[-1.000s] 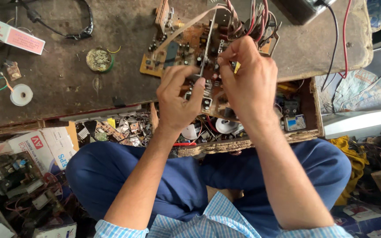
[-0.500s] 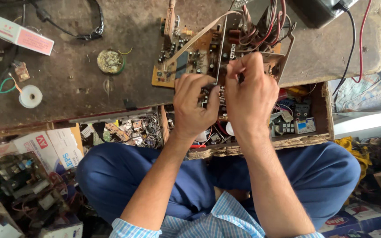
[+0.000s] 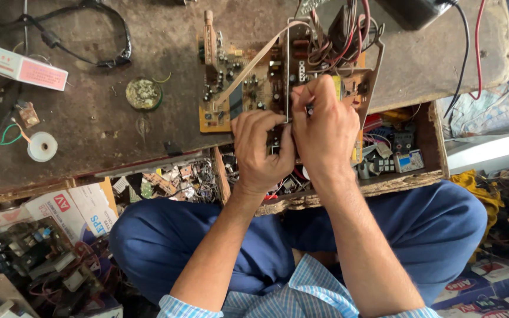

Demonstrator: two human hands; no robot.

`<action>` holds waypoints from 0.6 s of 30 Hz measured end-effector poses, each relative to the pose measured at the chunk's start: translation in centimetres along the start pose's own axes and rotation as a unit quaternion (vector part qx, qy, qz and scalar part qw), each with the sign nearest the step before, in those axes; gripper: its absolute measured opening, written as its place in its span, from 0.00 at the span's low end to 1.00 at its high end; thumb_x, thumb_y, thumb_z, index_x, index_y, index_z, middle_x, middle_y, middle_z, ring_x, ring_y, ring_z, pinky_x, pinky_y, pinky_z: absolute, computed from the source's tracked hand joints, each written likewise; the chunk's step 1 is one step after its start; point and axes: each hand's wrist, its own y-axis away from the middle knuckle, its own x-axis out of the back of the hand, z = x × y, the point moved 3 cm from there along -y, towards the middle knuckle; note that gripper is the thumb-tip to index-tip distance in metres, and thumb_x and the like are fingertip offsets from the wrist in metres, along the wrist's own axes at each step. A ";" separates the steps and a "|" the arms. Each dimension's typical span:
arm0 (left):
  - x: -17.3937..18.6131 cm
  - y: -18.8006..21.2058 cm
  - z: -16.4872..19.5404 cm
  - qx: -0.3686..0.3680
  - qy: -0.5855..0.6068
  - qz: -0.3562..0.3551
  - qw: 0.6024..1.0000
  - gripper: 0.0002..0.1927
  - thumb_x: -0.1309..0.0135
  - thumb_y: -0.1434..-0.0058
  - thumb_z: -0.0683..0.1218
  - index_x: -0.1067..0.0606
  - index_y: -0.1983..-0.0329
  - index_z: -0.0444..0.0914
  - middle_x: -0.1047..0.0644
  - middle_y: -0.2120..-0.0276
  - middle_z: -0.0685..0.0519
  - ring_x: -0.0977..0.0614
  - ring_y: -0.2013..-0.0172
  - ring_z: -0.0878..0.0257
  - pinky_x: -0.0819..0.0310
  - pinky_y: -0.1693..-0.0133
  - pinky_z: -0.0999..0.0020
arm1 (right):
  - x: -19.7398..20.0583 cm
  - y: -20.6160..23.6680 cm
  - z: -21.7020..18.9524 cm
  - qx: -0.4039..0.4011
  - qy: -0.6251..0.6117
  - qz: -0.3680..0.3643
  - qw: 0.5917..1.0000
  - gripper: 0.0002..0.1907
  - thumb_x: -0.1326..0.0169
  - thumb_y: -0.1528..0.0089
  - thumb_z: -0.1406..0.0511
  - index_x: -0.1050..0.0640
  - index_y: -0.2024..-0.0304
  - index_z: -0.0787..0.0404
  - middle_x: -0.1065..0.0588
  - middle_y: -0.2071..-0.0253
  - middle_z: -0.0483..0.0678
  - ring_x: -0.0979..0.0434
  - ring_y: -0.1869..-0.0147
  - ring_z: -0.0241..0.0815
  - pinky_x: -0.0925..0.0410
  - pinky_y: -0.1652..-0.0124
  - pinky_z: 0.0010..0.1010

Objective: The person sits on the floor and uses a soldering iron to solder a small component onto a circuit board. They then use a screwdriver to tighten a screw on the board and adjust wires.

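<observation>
At bench edge, above an open wooden drawer (image 3: pixel 425 176) of parts, both hands meet on an upright circuit board assembly (image 3: pixel 301 65) with red and black wires. Left hand (image 3: pixel 261 147) curled, fingers clenched on the board's lower edge; right hand (image 3: pixel 325 126) pinching something small at the board face, can't tell what. Best done with the left bracing the board steady and the right working in small, light moves, clear of the wires. Fingertips and contact point hidden by knuckles; a flat tan board (image 3: pixel 228 88) lies beside. Solder spool (image 3: pixel 42 146) and flux tin (image 3: pixel 144 93) sit well apart.
</observation>
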 end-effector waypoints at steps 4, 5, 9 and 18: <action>0.0 0.1 0.1 -0.003 -0.005 0.001 1.000 0.14 0.39 0.42 0.35 0.26 0.55 0.34 0.23 0.58 0.47 0.21 0.54 0.49 0.31 0.48 0.55 | 0.1 -0.1 -0.1 -0.003 -0.020 0.002 1.000 0.11 0.39 0.36 0.69 0.31 0.63 0.59 0.18 0.65 0.47 0.17 0.64 0.51 0.29 0.65 0.42; -0.1 0.1 0.2 -0.004 -0.005 0.000 1.000 0.14 0.39 0.43 0.35 0.26 0.55 0.35 0.23 0.58 0.47 0.21 0.54 0.50 0.31 0.48 0.55 | 0.2 -0.1 -0.1 -0.007 -0.014 0.000 1.000 0.12 0.39 0.36 0.69 0.31 0.63 0.59 0.19 0.66 0.47 0.18 0.64 0.52 0.29 0.65 0.42; -0.4 0.1 0.2 -0.001 -0.008 0.002 1.000 0.13 0.38 0.42 0.35 0.26 0.56 0.35 0.22 0.58 0.48 0.20 0.55 0.51 0.31 0.49 0.55 | 0.4 -0.2 0.2 -0.012 -0.043 0.006 0.999 0.12 0.39 0.35 0.69 0.32 0.63 0.60 0.19 0.66 0.48 0.16 0.63 0.50 0.28 0.65 0.40; -1.1 0.1 0.7 0.008 -0.005 -0.003 1.000 0.12 0.39 0.42 0.34 0.26 0.55 0.35 0.23 0.58 0.48 0.21 0.55 0.50 0.30 0.48 0.56 | 0.5 -0.3 0.9 -0.049 -0.042 -0.003 0.998 0.11 0.39 0.36 0.67 0.31 0.64 0.59 0.19 0.69 0.47 0.18 0.66 0.52 0.29 0.67 0.43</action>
